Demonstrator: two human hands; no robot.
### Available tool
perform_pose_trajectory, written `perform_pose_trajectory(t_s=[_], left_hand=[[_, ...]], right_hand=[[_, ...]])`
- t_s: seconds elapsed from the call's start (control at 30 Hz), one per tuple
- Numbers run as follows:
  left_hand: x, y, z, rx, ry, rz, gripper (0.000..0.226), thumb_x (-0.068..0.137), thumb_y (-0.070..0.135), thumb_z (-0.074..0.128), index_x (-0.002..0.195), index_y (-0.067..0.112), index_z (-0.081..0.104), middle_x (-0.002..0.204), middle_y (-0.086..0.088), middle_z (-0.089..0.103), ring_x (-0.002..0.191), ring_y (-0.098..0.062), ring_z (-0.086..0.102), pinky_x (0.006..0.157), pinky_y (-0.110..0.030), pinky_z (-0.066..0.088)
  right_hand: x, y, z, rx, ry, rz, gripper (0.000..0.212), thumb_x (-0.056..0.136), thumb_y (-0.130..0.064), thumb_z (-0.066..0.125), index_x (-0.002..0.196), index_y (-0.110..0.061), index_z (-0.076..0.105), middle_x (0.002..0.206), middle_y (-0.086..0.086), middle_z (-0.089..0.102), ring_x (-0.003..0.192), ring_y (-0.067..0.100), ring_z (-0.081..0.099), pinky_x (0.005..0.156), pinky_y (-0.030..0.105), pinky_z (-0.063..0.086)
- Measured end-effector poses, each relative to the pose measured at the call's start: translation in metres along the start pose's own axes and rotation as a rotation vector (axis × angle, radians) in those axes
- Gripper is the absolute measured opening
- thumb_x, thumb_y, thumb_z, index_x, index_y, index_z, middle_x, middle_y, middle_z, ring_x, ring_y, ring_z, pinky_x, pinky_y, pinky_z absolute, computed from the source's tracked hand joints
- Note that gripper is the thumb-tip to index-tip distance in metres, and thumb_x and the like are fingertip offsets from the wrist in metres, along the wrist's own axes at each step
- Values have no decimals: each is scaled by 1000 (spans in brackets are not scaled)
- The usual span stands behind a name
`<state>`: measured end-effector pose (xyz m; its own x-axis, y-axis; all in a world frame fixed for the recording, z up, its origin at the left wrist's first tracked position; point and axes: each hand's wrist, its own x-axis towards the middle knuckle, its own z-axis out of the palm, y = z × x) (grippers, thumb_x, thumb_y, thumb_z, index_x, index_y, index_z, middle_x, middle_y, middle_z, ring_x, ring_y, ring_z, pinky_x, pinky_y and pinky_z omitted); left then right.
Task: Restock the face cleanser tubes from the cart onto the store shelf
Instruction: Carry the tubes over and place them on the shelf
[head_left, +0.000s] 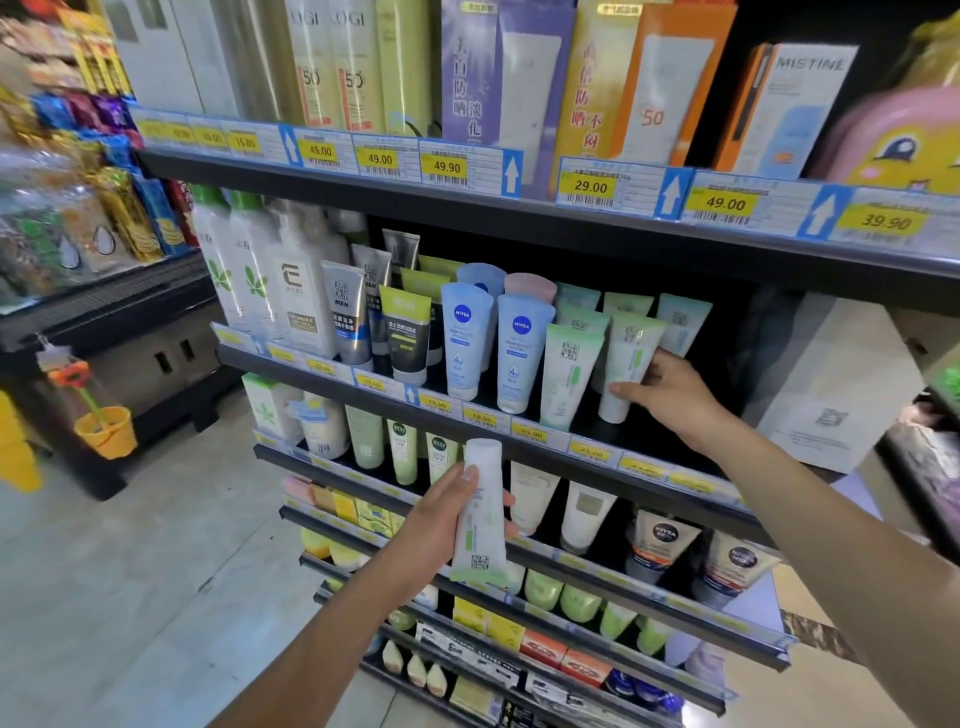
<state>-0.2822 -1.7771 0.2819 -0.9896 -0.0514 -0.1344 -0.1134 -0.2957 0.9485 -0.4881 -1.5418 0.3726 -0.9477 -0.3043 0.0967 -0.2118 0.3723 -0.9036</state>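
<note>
Cleanser tube (626, 364) on shelf (649, 441) pinched by right grip (670, 389); green tube (569, 374) just beside; left grip (431, 525) clasps spare tube (480, 519)

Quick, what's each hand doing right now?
Left hand: holding a white-and-green cleanser tube, cap up.
Right hand: gripping a pale green tube standing on the shelf.

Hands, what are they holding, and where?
The left hand grips a white-green tube round its middle. The right hand pinches a shelf tube near its lower end.
</note>
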Motion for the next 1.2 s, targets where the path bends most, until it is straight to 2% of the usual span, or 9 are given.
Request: perform_pose_trajectory(t_s=[0.23,0.5,0.6,0.7,0.8,0.87,0.93,1.07,1.2], left_hand=[[3,-1,6,-29,-4,11,53,95,49,54,130,9,53,107,-14,73,88,-34,72,78,-48,60],[11,2,22,3,-23,8,52,93,49,51,128,10,57,113,-17,72,97,-39,71,94,-57,56],[15,5,31,5,-50,-7,55,92,50,53,133,13,56,112,-12,74,101,-38,72,98,-60,54],[16,11,45,26,-100,14,47,98,47,50,137,20,52,115,-9,75,103,-35,73,96,-59,56],[18,16,61,83,-129,62,37,106,40,42,136,19,49,117,-10,73,102,-34,73,94,-62,56],[21,18,70,93,-147,65,40,105,43,43,139,22,49,121,-8,73,108,-33,72,96,-61,55],[24,20,78,56,-174,48,50,99,47,49,144,25,47,127,-7,71,116,-29,69,101,-59,53],[25,21,90,-74,-201,43,44,97,41,54,139,29,53,132,-9,69,125,-28,65,107,-57,49],[24,22,93,-132,-167,68,39,99,33,54,137,23,58,131,-12,70,125,-30,65,105,-55,50]], right_hand=[[1,5,-1,-28,4,5,43,87,-7,77,126,-18,63,117,-3,69,106,8,64,96,31,50],[-15,8,-21,-65,22,17,62,81,-15,85,136,-18,57,125,-1,65,115,14,63,106,38,50],[-34,3,-32,-92,52,26,69,80,-17,86,140,-17,52,130,-1,59,121,14,57,104,30,46],[-64,-6,-33,-80,162,-75,60,83,-15,83,135,-20,54,125,-7,60,119,9,57,102,25,45],[-99,-14,-25,-87,264,-240,36,88,-21,79,119,-26,62,113,-15,66,112,3,62,98,23,50],[-120,-18,-13,-68,203,-268,24,89,-21,78,108,-25,64,95,-11,71,98,7,67,89,24,53],[-136,-19,1,-78,81,-235,25,86,-26,81,104,-27,63,87,-9,71,88,8,68,82,21,53],[-150,-9,21,-217,-126,-172,43,78,-43,85,109,-37,56,95,-14,71,93,0,66,79,14,48],[-149,-2,25,-204,-130,-131,47,79,-36,86,114,-40,54,94,-14,74,92,-1,67,80,22,51]])
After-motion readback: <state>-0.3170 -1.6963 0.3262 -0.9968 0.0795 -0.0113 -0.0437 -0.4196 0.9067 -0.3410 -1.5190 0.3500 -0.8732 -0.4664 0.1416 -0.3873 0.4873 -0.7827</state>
